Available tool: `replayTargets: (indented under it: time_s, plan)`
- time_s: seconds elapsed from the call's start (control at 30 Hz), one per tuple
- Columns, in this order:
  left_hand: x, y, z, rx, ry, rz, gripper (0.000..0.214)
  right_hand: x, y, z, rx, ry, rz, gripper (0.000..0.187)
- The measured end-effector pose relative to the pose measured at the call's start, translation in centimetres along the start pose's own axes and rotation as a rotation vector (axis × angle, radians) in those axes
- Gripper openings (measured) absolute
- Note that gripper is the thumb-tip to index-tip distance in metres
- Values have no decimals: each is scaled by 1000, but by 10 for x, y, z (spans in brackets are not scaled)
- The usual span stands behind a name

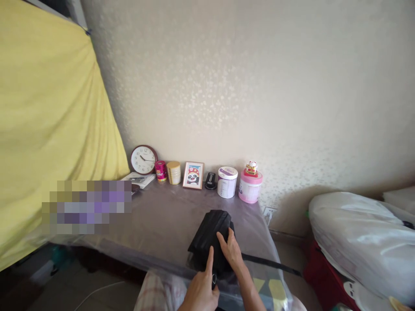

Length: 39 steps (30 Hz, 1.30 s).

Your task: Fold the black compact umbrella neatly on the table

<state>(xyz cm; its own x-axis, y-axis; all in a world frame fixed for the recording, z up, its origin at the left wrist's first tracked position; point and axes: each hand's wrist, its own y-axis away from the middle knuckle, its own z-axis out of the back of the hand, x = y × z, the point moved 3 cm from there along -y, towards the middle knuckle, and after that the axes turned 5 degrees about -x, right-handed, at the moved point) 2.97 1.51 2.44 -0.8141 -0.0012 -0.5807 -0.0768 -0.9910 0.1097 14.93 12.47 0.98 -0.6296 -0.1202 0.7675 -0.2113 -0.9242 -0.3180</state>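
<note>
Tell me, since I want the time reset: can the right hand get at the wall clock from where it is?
Probably not without leaning in. The right hand rests on the black bag at the near edge; the wall clock stands far back left by the wall, though nothing blocks the tabletop between.

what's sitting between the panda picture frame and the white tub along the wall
In the head view, a small black gadget stands between the picture frame and the white tub, close against the wall. I can't tell what it is.
</note>
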Motion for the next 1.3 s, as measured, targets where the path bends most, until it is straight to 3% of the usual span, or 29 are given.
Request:
replayTargets:
  time_s: [0.2,0.5,0.77,0.83,0.93,1.07,1.17,1.3]
  plan:
    - [-23,4,13,38,-305,8,87,5,-6,-2,18,-30,-148,50]
    - [-44,3,6,-79,-390,-29,77,6,-17,-2,-69,-191,-437,81]
    - [-47,8,3,-67,-345,-85,84,-2,-12,7,-134,-529,-520,78]
    - [-42,11,4,-77,-190,-147,83,-3,-10,9,-143,-638,-521,74]
    - [-34,18,7,-107,260,-204,79,-4,-8,15,-128,-792,-555,66]
    - [-25,27,-1,-42,949,51,70,0,-5,25,-77,-963,-630,56]
    - [-27,33,-13,106,1320,266,49,11,0,32,-37,-1051,-650,50]
    - [-40,38,-25,468,1596,390,35,24,9,39,37,-1097,-632,48]
